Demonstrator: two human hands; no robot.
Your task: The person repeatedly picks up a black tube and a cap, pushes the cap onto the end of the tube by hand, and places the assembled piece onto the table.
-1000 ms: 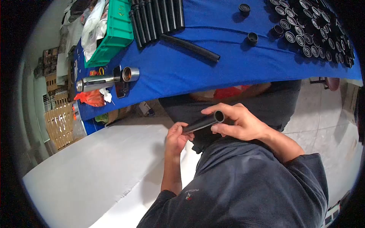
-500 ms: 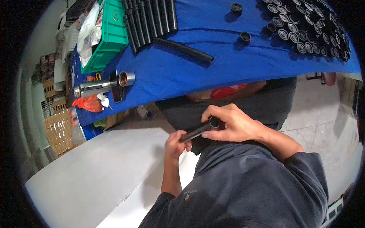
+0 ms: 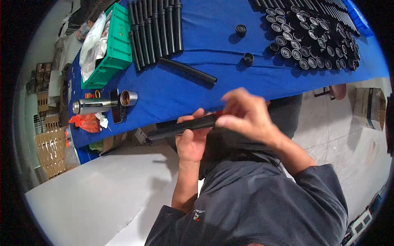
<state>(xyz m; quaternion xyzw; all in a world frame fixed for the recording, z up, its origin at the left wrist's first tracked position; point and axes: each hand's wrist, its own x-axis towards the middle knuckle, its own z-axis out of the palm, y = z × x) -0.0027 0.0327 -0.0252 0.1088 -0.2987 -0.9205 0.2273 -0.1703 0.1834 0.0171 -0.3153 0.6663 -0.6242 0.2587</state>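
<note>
In the head view, the left hand grips a black tube, its thumb pressed on the near side and its other fingers wrapped around the far side. The tube's long axis runs crosswise in front of the wearer, the left end lower in view and the right end angled up toward the desk. The right hand is the nearer one to that right end, the tube lying to the left of its fingers; thumb and forefinger are spread apart, slightly blurred, and whether they touch the rim I cannot tell. Beyond the tube, on the blue cloth, lies a loose tube, with a row of tubes farther off. Beyond the tube and to its right stand two caps and, farther right, many round black ends.
</note>
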